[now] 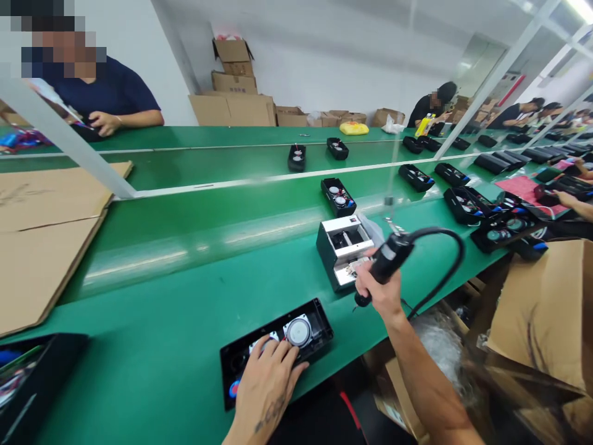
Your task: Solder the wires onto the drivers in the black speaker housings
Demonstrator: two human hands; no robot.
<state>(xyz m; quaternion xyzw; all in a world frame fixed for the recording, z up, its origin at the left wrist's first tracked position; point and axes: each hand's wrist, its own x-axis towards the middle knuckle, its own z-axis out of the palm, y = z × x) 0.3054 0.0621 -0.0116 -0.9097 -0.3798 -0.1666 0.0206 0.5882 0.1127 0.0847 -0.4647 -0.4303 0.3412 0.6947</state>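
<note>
At six o'clock, the speaker driver (299,330) beside the loosely spread left hand (269,380) could be scratched if the electric screwdriver (387,259) gripped by the right hand (385,294) is mis-swung.

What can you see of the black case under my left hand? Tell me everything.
The case is a long, open-topped black box, apparently plastic, lying on the green work surface near its front edge, slanting up to the right. In its right half a round speaker with a pale centre shows; a second one is mostly under your fingers. A blue-and-red part sits at the left end. Your left hand rests across the middle, hiding much of the inside.
</note>
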